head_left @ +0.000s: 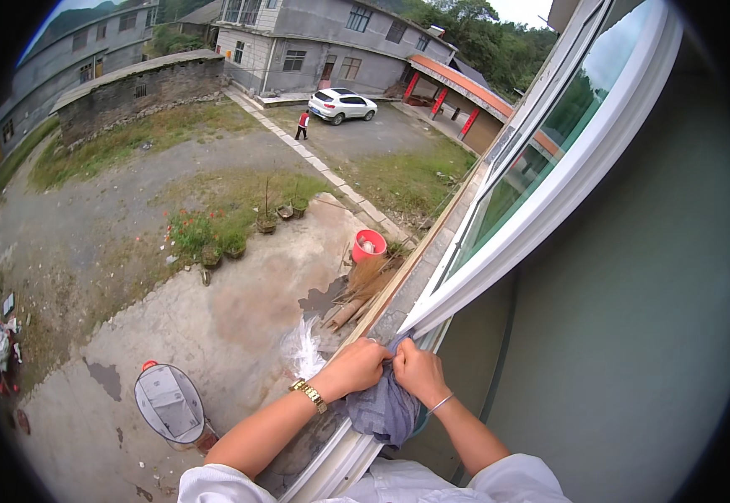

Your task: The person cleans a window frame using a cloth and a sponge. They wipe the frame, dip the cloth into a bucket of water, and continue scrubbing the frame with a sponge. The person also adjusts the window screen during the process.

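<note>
A bunched grey-blue cloth [384,409] hangs over the white window track [331,469] in front of me. My left hand [356,369], with a gold watch at its wrist, grips the cloth's upper part from the outer side. Close beside it, my right hand [419,373], with a thin bracelet, is closed on the same cloth. Both fists nearly touch near the lower corner of the white-framed window sash [541,201]. Folds of the cloth droop below my hands, and part of a teal rim [422,419] shows behind them.
Outside and below lies a concrete yard [239,310] with a red bucket [369,245], brooms and sticks [365,285], clear plastic [303,348] and an oval tub [169,402]. Farther off are a white car [342,106] and a person [302,126]. A pale green wall [608,335] stands at right.
</note>
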Motion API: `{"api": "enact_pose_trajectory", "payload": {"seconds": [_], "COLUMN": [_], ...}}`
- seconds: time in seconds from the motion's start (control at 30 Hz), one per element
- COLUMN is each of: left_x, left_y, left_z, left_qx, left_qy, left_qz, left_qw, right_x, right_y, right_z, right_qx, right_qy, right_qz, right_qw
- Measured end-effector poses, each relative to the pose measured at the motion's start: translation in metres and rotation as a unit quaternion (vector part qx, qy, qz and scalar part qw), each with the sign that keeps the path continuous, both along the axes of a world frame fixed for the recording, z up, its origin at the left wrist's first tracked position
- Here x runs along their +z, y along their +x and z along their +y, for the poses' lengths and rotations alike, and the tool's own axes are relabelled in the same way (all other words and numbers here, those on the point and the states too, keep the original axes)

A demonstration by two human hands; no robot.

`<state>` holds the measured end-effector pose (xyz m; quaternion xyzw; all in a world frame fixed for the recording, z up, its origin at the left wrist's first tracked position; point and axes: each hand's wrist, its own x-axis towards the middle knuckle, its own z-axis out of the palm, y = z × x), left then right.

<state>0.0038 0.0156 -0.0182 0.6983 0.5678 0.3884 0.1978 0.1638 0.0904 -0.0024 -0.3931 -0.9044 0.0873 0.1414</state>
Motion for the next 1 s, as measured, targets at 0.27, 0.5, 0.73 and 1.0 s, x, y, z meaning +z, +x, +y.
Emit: {"api": "enact_pose_trajectory", "payload": {"seconds": [0.27,0.5,0.73,1.0], "left_x": [0.005,0.01,-0.003,0.001], "left_y": [-0.003,-0.004,0.0,0.0], "left_z": [-0.003,-0.003,0.0,0.002], "left_qx": [-0.031,-0.046,0.019,0.0], "left_qy": [-0.024,-0.077,-0.004,-0.012], "left_qz": [0.004,0.038,-0.004,0.05], "left_qw": [0.999,0.995,1.0,0.999], "right_x": [-0.006,-0.002,-0.01,-0.009], "right_y": [0.011,0.004,-0.008,-0.007], "right_z": [-0.004,0.003,0.005,0.001], "right_qx": [0.019,-0.012,-0.008,-0.003], "right_qy": [-0.044,-0.033,0.03,0.051], "right_qz": [0.042,0.045,0.028,-0.02], "right_qw": [0.998,0.998,0.999,0.998]}}
